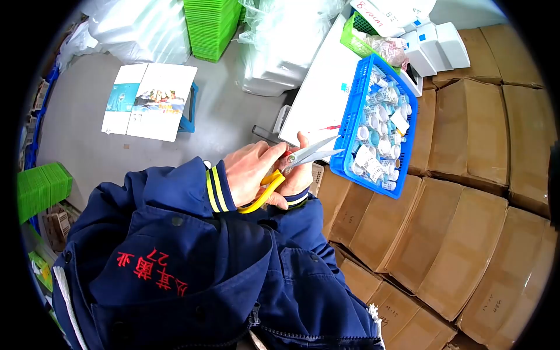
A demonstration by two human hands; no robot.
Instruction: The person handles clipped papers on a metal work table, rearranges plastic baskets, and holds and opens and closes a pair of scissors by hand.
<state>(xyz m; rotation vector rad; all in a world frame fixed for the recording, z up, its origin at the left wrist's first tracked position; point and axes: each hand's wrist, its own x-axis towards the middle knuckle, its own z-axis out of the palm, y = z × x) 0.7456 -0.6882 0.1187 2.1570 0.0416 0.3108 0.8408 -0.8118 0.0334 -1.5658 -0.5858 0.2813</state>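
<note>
A pair of scissors with a yellow handle is in front of my body, its blades apart and pointing right toward a blue basket. My left hand is closed around the handle side, with the yellow loop curving below its fingers. Partly behind the scissors is my right hand, fingers bent, one fingertip sticking up above the blades. A small red bit shows between the hands near the pivot; what it belongs to is hidden. Whatever the right hand grips is covered by the scissors.
Many small printed cups fill the basket, which rests by a white table. Stacked cardboard boxes cover the right side. A blue stool with a printed white board stands at left. Green stacks and plastic-wrapped white boxes are behind.
</note>
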